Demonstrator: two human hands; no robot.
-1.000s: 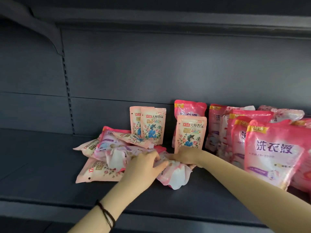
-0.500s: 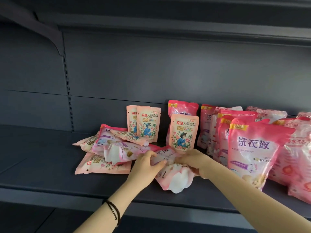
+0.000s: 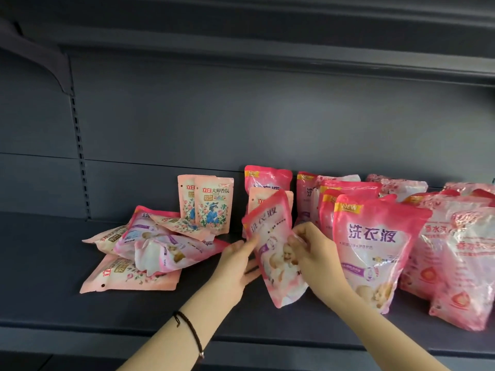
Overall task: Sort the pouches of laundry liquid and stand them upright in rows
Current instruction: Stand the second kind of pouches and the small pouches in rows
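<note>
**Right side stands, left heap waits**

Everything sits on one shelf [image 3: 53, 303]. At nine o'clock from the hands a heap [image 3: 160, 250] lies flat. I count five pouches in it, three peach and two pink, and all of them are unsorted.

At eleven o'clock two peach pouches [image 3: 214, 204] stand upright side by side.

The left hand [image 3: 238, 261] lays nearly straight fingers against the left edge of the held pouch [image 3: 276, 253], propping it rather than clamping it. This pink pouch hangs tilted between the hands, its top leaning toward eleven o'clock. It seems to be lifted off the shelf. The right hand [image 3: 316, 255] pinches its right edge with curled fingers.

At twelve o'clock behind it stands a back pair [image 3: 267, 180], one pink and one peach, partly hidden.

At three o'clock the pink row [image 3: 375, 250] stands upright, with four showing. Beyond it at least four rosy pouches [image 3: 466, 263] stand, cut off by the edge of the view.

By my reckoning well over half is done. The held pouch likely belongs with the pink row, and the heap remains.
</note>
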